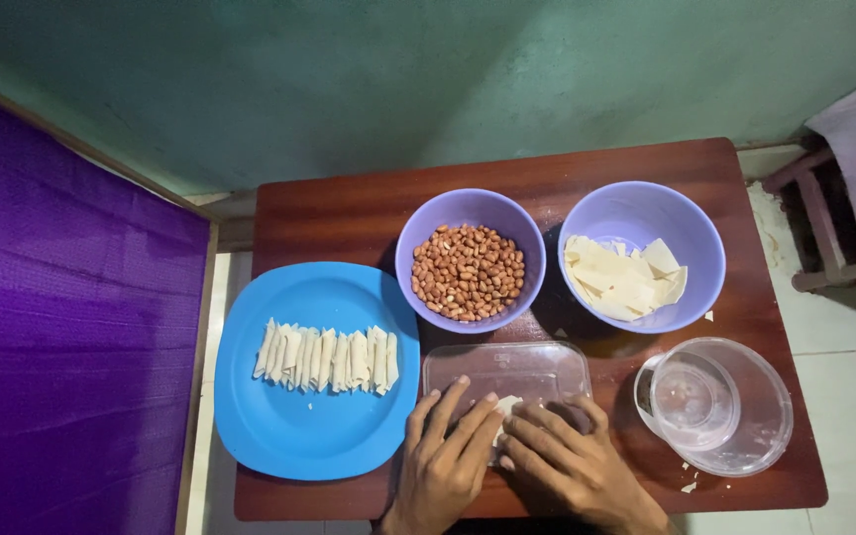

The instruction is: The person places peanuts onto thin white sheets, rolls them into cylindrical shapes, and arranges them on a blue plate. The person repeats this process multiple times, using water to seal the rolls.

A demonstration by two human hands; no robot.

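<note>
My left hand [445,443] and my right hand [559,455] lie side by side on a clear plastic lid [505,369] at the table's near edge. Their fingertips press on a small pale dough piece [505,405] between them. A blue plate [317,372] to the left carries a row of several rolled dough pieces [327,357]. Behind the lid stand two lavender bowls: one bowl [471,260] holds peanuts, the other bowl [643,255] holds flat pale dough sheets [623,278].
A clear round container [715,404] with a smaller clear cup inside sits at the right. The brown wooden table [349,213] is small, edged by a purple cloth [61,327] at the left and a green wall behind. Crumbs lie near the right edge.
</note>
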